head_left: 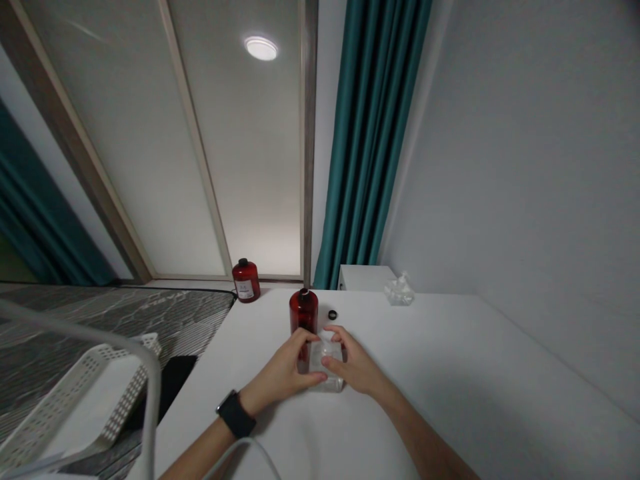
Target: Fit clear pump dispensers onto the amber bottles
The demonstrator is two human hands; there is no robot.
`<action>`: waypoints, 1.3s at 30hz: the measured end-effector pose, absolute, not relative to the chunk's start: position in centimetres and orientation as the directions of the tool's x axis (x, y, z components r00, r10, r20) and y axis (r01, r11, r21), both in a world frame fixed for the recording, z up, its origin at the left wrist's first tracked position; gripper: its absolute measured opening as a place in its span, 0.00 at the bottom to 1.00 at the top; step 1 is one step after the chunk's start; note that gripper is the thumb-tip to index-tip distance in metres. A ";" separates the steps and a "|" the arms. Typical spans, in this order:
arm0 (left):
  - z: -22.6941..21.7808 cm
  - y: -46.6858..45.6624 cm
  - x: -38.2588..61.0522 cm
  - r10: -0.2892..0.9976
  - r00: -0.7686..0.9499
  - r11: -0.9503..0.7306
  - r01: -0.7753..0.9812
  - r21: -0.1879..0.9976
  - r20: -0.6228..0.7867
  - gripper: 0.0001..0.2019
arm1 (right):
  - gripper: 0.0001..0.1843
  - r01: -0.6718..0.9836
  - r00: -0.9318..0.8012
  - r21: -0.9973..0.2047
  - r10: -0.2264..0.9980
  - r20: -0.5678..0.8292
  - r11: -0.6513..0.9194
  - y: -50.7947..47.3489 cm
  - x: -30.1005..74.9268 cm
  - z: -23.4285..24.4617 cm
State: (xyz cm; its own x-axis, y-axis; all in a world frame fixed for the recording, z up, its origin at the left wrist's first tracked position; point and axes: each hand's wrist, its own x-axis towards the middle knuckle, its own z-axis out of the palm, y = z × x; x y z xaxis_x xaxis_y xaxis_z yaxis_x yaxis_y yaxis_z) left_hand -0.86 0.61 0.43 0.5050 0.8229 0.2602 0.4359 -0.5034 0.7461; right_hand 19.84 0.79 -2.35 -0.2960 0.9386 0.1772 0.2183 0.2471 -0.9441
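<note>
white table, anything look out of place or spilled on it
No spill visible. The small black cap looks odd, lying loose on the white table beside the nearer red bottle, perhaps taken off it.

A teal curtain (369,147) hangs beside seemingly frosted panels (245,167).

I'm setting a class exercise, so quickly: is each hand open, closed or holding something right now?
Left hand: curled, holding the clear container at its left.
Right hand: curled, holding the same container at its right.
</note>
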 end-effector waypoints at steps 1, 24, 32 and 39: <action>0.4 0.6 -0.8 0.822 0.506 -0.503 0.434 0.747 0.260 0.23 | 0.34 0.215 -0.304 -0.945 0.936 0.177 0.248 0.9 19.9 -2.4; 0.8 0.7 -0.8 0.818 0.517 -0.504 0.431 0.748 0.253 0.22 | 0.29 0.336 -0.329 -0.849 0.895 0.300 0.408 1.2 22.6 -0.7; 0.7 0.7 -0.9 0.804 0.525 -0.529 0.420 0.737 0.278 0.21 | 0.37 0.311 -0.330 -0.860 0.894 0.302 0.405 0.6 20.7 -0.7; 1.1 0.7 -1.0 0.816 0.529 -0.490 0.417 0.766 0.234 0.23 | 0.32 0.374 -0.308 -0.852 0.916 0.257 0.365 1.2 22.6 -0.7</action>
